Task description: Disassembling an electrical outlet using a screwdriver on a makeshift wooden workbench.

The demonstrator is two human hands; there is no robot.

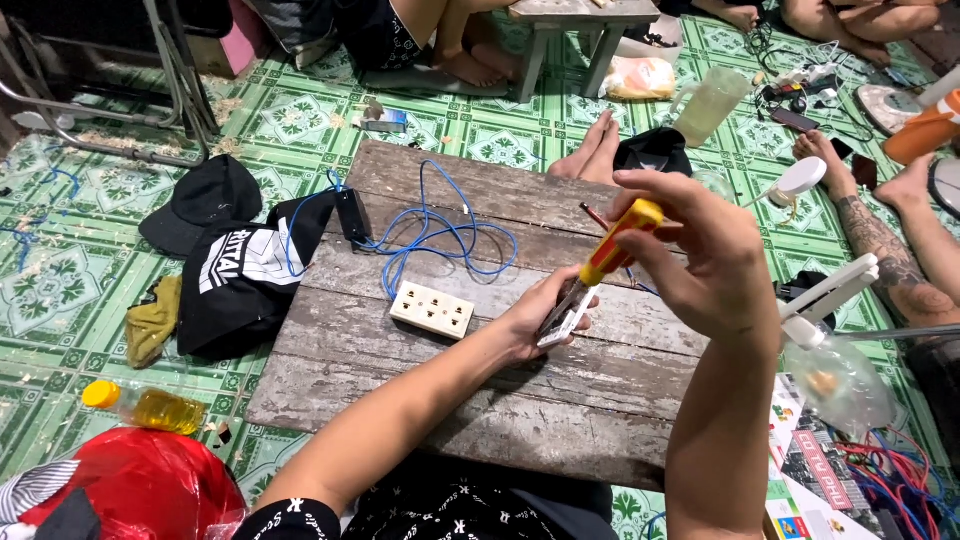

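I see right hand gripping screwdriver, left hand pinching a small part at its tip, socket at nine o'clock; best keep the blade square.

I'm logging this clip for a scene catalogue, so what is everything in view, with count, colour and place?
wooden board: one, grey-brown, on the tiled floor
socket block: one, cream, on the board's middle
blue cable: one, coiled on the board's far part
black box: one, at the board's far left edge
black cap: one, on the floor to the left
black bag: one, white lettering, beside the board
bottle: one, yellow liquid and cap, floor near left
plastic jug: one, clear, far floor
stool: one, grey, far floor
screwdriver: one, yellow and red handle, in the right hand
small white part: one, in the left hand
left hand: fingers around the part
right hand: fingers on the screwdriver handle
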